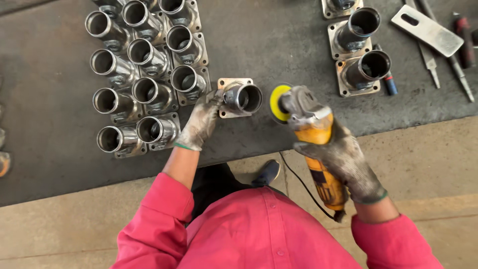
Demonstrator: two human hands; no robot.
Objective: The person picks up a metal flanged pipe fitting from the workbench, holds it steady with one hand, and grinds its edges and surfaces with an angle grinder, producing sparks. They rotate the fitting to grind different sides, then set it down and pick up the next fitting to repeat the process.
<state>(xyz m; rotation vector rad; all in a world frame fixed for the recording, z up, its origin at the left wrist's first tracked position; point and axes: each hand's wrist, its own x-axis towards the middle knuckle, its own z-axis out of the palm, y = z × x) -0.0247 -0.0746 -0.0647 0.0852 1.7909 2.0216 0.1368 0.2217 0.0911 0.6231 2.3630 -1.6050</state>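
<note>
Your left hand (201, 122) fingers pinch the flanged tube (239, 97) near the surface's front edge; right hand (343, 162) clamps the grinder (311, 134).

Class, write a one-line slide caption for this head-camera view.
Gloved left hand steadies a steel flanged tube fitting; gloved right hand holds a yellow angle grinder.

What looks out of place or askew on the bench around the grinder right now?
Nothing stands out. The left hand steadies one flanged tube beside the grinder in the right hand; the other tubes sit upright, grouped.
</note>
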